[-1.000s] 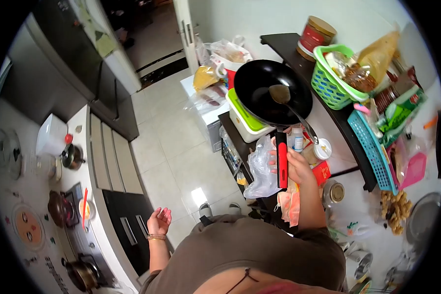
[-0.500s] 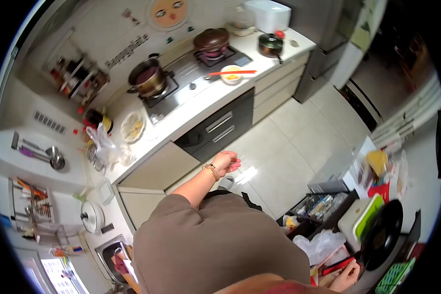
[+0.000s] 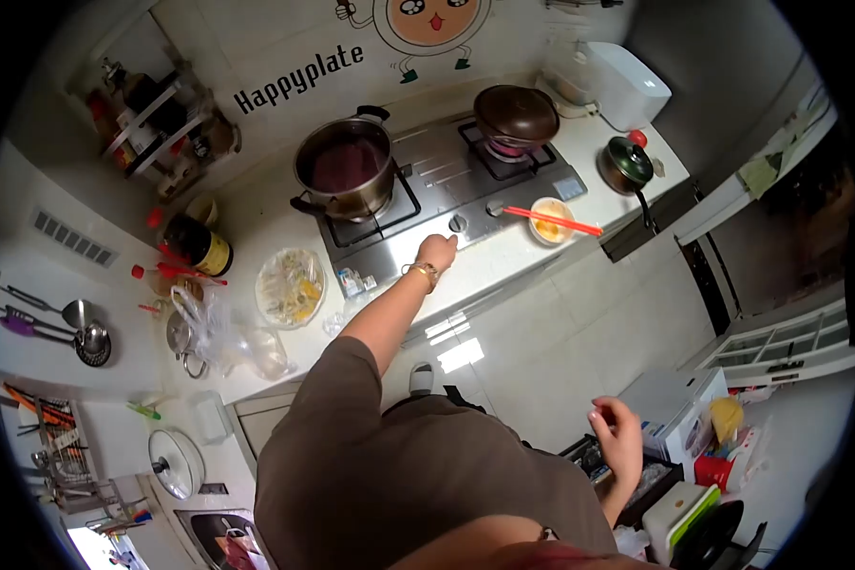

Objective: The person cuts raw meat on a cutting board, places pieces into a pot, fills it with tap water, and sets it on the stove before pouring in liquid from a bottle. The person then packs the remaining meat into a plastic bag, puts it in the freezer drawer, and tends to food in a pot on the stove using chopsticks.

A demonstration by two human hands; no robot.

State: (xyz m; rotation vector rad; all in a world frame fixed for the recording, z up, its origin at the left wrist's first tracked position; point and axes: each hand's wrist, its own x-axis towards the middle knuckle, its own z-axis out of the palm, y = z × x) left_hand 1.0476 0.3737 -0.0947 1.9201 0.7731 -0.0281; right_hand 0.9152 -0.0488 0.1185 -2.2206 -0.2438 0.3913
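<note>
My left hand, with a bracelet at the wrist, reaches to the stove's front edge, its fingers curled in with nothing visible in them. Just beyond its fingertips is a round stove knob; whether they touch is unclear. On the gas stove, an uncovered pot with dark reddish contents stands on the left burner, and a brown lidded pot sits on the right one. My right hand hangs over the open drawer, empty, fingers loosely bent and apart.
Red chopsticks lie across a small bowl on the counter. A small lidded saucepan stands farther right. To the left are a plastic-covered plate, a plastic bag and bottles.
My left hand has moved up and forward to the stove's knobs. My right hand has risen from beside the black pan and red item at lower right. The view has shifted closer to the stove.
</note>
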